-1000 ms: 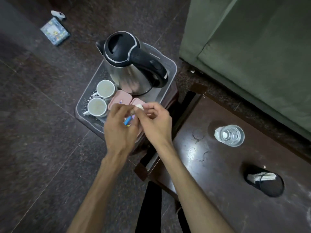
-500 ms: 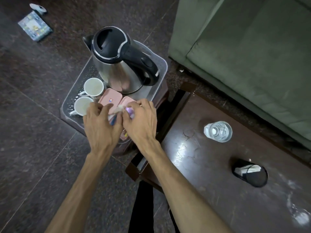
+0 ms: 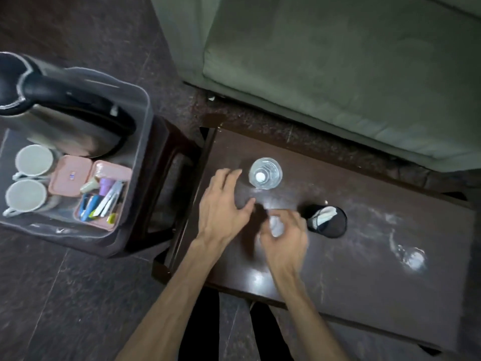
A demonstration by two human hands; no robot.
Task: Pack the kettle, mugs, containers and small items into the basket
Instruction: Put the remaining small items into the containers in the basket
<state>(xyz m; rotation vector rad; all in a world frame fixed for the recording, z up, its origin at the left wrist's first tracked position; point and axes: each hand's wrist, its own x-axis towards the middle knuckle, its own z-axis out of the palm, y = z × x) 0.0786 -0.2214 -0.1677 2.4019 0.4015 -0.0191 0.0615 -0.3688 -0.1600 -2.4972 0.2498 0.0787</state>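
The translucent grey basket [image 3: 141, 131] stands at the left on a dark stool [image 3: 166, 162]. It holds the steel kettle [image 3: 59, 126] with black lid and handle, two white mugs [image 3: 33, 160] [image 3: 26, 196], a closed pink container [image 3: 70, 175] and an open pink container [image 3: 114, 170] filled with several pens and small tubes. My left hand [image 3: 223, 204] hovers over the dark table with fingers spread, just left of a clear water bottle [image 3: 265, 173]. My right hand [image 3: 283, 233] is blurred and curled beside a black round pouch [image 3: 330, 222]; a pale patch shows at its fingers.
The dark wooden table [image 3: 338, 269] has white smudges at its right end [image 3: 413, 259]. A green sofa [image 3: 325, 61] runs along the far side. My legs stand at the table's near edge. Dark stone floor surrounds the stool.
Both hands have left the open pink container in the basket and moved right over the table. The view has swung right; the small items now lie in the container.
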